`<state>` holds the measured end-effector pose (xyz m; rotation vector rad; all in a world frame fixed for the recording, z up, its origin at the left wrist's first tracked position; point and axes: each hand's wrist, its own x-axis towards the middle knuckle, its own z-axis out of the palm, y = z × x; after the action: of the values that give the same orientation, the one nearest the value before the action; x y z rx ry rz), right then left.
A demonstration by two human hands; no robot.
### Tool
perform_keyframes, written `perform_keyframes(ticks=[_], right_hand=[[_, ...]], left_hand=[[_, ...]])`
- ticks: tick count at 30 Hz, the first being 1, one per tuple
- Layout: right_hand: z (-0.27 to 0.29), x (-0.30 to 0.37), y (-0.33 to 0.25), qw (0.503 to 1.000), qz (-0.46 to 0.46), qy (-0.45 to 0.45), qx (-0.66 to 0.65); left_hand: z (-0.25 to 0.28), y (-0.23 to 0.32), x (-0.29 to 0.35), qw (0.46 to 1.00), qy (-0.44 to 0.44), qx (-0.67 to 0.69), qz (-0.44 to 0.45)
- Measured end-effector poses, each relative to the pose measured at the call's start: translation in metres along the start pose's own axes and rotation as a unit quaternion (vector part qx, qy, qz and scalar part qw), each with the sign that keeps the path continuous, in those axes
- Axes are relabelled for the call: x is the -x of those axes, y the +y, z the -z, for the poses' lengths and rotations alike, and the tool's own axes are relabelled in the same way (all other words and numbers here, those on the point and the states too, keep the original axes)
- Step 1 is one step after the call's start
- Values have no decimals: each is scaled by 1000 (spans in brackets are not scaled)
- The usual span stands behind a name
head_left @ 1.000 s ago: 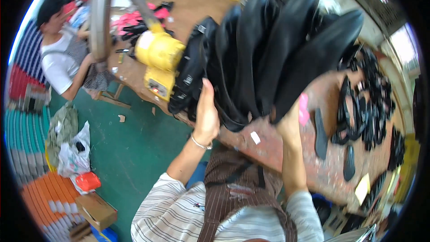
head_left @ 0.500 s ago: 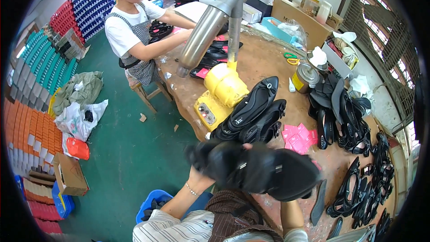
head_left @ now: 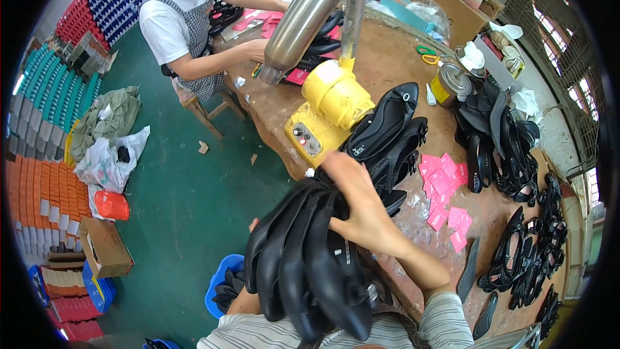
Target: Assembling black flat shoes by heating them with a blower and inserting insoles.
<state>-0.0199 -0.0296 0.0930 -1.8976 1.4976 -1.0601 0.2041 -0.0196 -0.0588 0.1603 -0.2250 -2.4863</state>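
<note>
the shoes [head_left: 290, 258] are bunched close to the body, beside the table [head_left: 391, 52]. the right hand [head_left: 363, 212] has its grip spread, thumb at their upper ends; the left hand [head_left: 254, 225] is mostly hidden, its grip unclear. probably light, bendy, slick; best clasped around the middle.

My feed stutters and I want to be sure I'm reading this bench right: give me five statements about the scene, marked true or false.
1. The person's right hand touches the bunch of glossy black shoes. True.
2. The left hand is in full view. False: the shoes hide most of it.
3. The rounded yellow metal machine stands right of the flat pink paper cards. False: it stands left of them.
4. The blue plastic tub holds dark pieces. True.
5. The scissors with green and yellow handles lie on the brown tabletop. True.
</note>
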Motion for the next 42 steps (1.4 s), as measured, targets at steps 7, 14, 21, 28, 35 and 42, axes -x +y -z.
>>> perform_keyframes(ticks=[7,14,21,28,35,42], right_hand=[[-36,78,73,695,-396,-81,-595],[-49,24,119,680,-388,-122,-610],[-71,-44,143,650,-349,-82,-670],[-74,-92,144,609,-378,-139,-683],[-79,-136,135,653,-390,-130,-636],[-91,-148,123,668,-316,-175,-650]], left_hand=[[1,71,-23,993,82,-83,-37],[-28,119,-60,960,127,-229,-101],[-54,166,-90,921,118,-328,-175],[-63,199,-100,888,129,-389,-209],[-39,226,-102,900,150,-304,-273],[-8,242,-65,904,159,-304,-256]])
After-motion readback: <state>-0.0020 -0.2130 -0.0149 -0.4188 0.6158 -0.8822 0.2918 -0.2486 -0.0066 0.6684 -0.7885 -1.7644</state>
